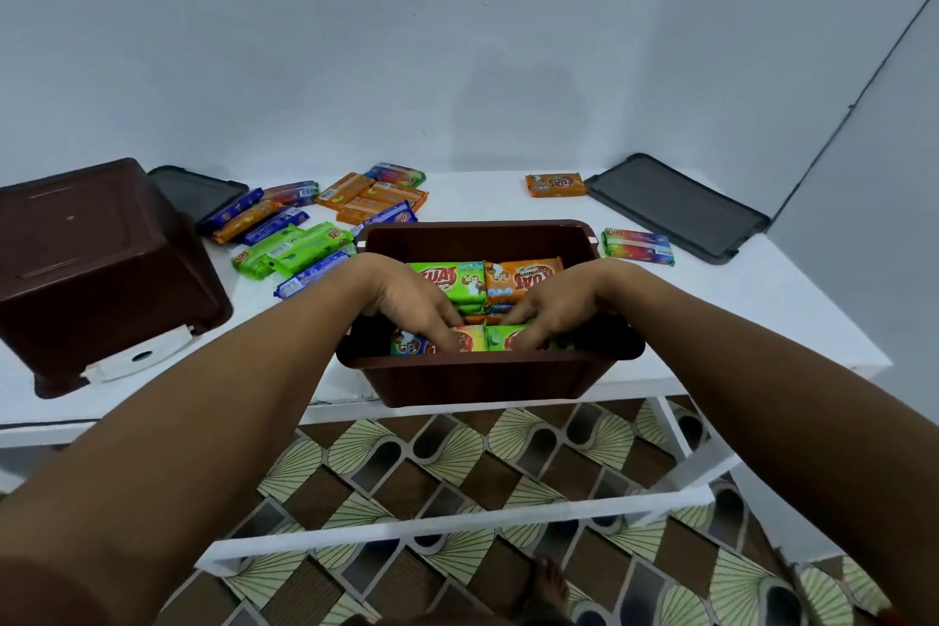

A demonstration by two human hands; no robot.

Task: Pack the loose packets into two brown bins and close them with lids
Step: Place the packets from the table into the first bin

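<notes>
An open brown bin [488,379] stands at the table's front edge, holding green and orange packets. Both my hands reach into it. My left hand [411,302] presses straight fingers on a multicoloured packet [470,338] near the front wall. My right hand [554,308] rests its fingers on a green packet [500,338] beside it. A second brown bin [96,264] lies upside down at the left. Loose packets [305,239] are scattered behind the open bin. Two dark lids lie flat: one [198,191] behind the upturned bin, one [676,206] at the far right.
A single orange packet [556,185] and a multicoloured packet [637,247] lie on the white table [762,300] at the right. A grey wall rises right behind the table. Patterned floor shows below the table's white frame.
</notes>
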